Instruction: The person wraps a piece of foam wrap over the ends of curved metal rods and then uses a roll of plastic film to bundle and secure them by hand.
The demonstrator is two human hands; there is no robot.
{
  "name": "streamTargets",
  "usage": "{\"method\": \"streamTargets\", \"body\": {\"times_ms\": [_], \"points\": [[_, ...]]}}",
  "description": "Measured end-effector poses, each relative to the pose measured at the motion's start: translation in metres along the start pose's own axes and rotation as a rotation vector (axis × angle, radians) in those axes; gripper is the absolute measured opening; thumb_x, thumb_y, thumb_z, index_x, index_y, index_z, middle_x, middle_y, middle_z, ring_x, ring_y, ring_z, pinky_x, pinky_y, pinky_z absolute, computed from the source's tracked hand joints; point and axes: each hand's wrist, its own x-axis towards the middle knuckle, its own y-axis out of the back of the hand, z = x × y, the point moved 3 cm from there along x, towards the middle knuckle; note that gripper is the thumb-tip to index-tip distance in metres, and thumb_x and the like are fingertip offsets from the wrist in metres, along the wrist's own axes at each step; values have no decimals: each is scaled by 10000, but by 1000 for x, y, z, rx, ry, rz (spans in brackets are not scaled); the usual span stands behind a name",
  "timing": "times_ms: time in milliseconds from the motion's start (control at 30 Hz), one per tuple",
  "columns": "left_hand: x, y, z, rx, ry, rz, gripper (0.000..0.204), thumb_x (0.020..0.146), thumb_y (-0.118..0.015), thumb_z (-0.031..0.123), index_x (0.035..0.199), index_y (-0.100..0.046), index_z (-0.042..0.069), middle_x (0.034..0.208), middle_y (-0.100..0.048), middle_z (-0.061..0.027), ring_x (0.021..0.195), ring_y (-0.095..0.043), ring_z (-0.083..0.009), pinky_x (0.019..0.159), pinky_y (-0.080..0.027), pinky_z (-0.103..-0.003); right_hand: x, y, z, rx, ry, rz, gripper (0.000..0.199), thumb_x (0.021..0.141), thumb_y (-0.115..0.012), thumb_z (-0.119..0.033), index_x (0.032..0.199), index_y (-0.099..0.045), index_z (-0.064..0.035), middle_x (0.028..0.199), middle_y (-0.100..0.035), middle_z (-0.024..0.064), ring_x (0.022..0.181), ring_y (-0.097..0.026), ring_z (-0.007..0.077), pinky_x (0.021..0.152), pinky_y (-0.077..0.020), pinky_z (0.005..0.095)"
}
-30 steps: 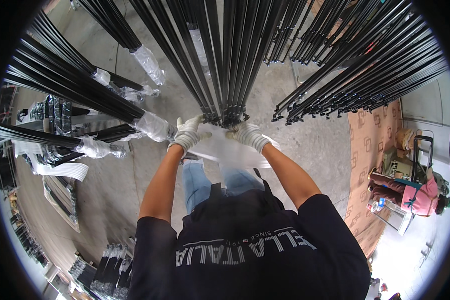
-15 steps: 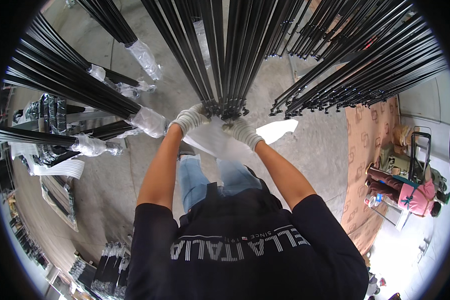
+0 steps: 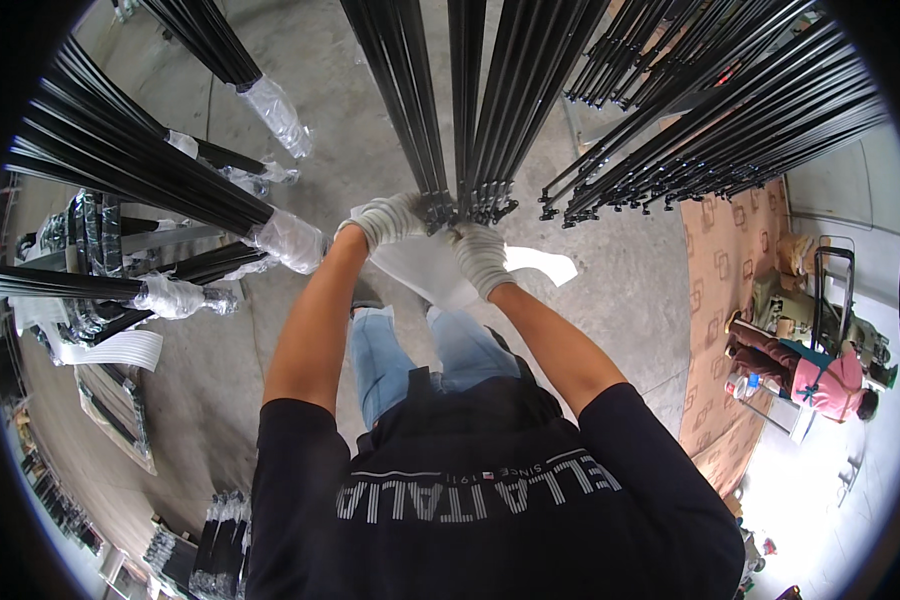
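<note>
A bunch of long black metal rods (image 3: 462,110) with small fittings at their near ends comes down from the top middle, split into several groups. My left hand (image 3: 388,218), in a grey-white knit glove, is closed at the left side of the rod ends on a thin white wrapping sheet (image 3: 420,270). Gloved alike, my right hand (image 3: 480,255) is closed on the sheet just below the rod ends, its fingertips close to the fittings. The sheet hangs between both hands, and a bright flap of it sticks out past my right hand. My fingertips are partly hidden.
On the left, more black rod bundles (image 3: 150,165) have their ends wrapped in clear film (image 3: 288,242). Rows of bare black rods (image 3: 710,150) hang at the right. A brown patterned sheet (image 3: 705,330) lies beyond, near a person in pink (image 3: 828,388).
The rods in front of me have spread into more distinct groups. My right hand has shifted slightly left and up toward the rod ends, and the sheet's right flap has curled downward.
</note>
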Motion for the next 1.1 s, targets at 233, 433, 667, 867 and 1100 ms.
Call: {"method": "streamTargets", "body": {"times_ms": [233,433,667,867,1100], "points": [[1,1,18,189,229,52,374,695,-614,329,990,-566,104,849,-616,-120,826,-580,-290,718,-441,-358,10,4,37,-28,-79,-9,268,768,-451,-303,831,-598,-88,832,-596,142,813,-560,294,726,-434,389],[10,-21,-70,-21,80,184,325,718,-602,316,973,-578,115,882,-610,-123,876,-568,-286,735,-437,-361,5,22,10,-33,-34,76,325,780,-461,-357,858,-591,-69,837,-596,146,807,-555,313,712,-434,394],[-16,2,-33,-81,-185,237,301,716,-624,110,1008,-552,101,926,-607,-96,844,-575,-230,737,-438,-305,-10,6,10,298,-114,67,361,758,-530,-399,829,-602,-53,747,-608,130,658,-564,271,604,-433,348],[-40,8,-24,-566,-125,167,334,702,-639,18,1017,-528,32,908,-601,-20,815,-538,-97,718,-442,-228,-15,-20,-7,419,-256,274,307,769,-555,-348,794,-609,-46,666,-602,95,570,-540,212,546,-407,312],[-41,23,-14,-543,-44,157,338,679,-640,-31,991,-541,49,884,-596,-3,794,-533,-86,685,-448,-220,-26,22,-35,475,153,560,132,759,-575,-205,779,-597,-76,664,-593,97,588,-561,236,553,-435,311]]}}
